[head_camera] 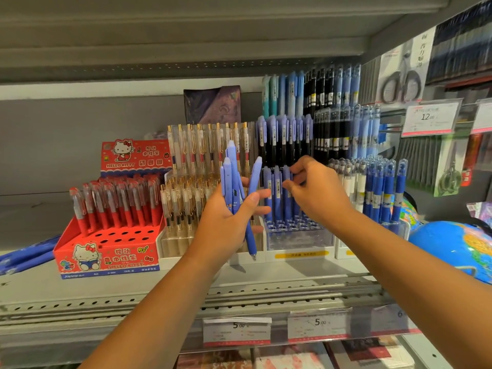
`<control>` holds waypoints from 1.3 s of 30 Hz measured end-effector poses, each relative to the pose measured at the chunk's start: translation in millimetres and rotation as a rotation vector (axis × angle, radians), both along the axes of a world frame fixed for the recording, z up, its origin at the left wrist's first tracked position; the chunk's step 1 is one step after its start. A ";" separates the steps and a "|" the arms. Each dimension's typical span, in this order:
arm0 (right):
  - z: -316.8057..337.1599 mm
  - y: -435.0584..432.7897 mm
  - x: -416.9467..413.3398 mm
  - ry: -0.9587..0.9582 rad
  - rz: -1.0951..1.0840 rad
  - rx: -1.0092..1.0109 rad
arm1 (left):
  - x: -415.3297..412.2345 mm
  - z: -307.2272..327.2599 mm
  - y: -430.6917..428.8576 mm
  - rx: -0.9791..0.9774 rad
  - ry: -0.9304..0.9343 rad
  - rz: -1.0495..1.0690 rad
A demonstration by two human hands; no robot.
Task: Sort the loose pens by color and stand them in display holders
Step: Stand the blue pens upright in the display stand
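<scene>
Up by the shelf point(266, 278), the left hand point(226, 217) curls round a bunch of loose blue pens point(233, 177), tips down. Just right of it, the right hand point(319, 193) pinches the top of a standing blue pen point(285, 206) in the clear holder point(298, 238). A red pen box point(106, 254) sits left of the left hand.

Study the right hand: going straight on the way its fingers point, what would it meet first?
The upright blue pens in the clear holder. The right hand points left at them and seems to pinch one, though depth is unclear.
</scene>
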State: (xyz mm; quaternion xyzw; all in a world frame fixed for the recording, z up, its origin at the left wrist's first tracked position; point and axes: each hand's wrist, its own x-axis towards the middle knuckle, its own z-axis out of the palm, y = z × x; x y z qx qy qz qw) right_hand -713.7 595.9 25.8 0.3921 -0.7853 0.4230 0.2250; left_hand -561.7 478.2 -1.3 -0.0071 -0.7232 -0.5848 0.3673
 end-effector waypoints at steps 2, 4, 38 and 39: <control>1.1 2.8 1.1 0.039 -0.022 0.029 | -0.1 0.0 -0.3 0.005 -0.009 -0.003; 2.3 5.7 2.5 0.083 -0.054 0.050 | 0.0 -0.2 -0.4 0.012 -0.014 -0.003; 20.8 27.7 35.0 -0.348 0.437 -0.533 | 2.0 -1.4 -1.3 0.080 0.014 -0.081; 21.3 28.4 30.6 -0.300 0.384 -0.513 | 2.2 -1.2 -1.2 0.086 0.014 -0.085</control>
